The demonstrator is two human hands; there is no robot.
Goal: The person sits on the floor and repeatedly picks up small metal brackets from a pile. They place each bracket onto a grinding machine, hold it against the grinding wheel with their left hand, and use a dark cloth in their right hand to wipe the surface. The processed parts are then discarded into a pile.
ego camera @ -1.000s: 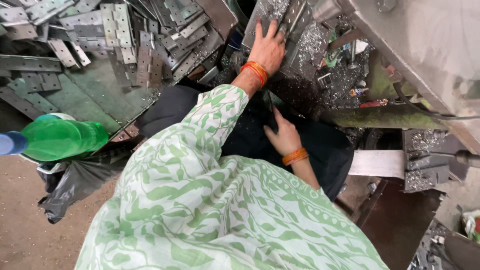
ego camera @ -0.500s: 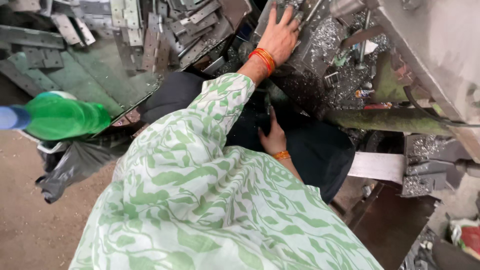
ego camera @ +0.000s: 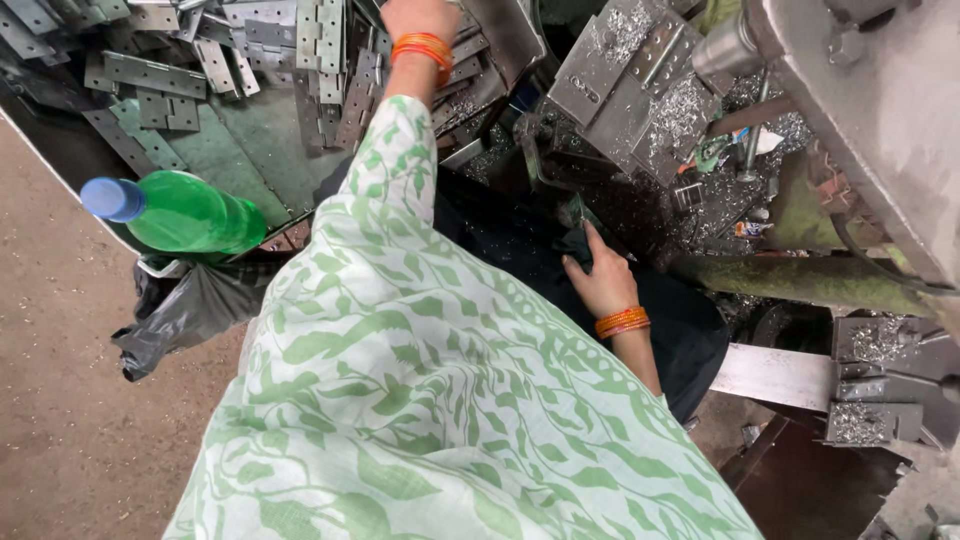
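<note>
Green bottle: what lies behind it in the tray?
Behind the green bottle, the tray holds a heap of flat metal hinge plates on bare green floor. The left hand covers some.

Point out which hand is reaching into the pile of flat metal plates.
The left hand, stretched far forward over the metal plates with its fingers cut off by the frame's top edge; the right hand rests low on dark cloth.

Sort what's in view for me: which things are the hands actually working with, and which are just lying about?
In hand:
- left hand reaching into the pile of flat metal hinge plates
- right hand on a dark part by the machine

Lying about:
- green plastic bottle
- black plastic bag
- metal shavings
</note>
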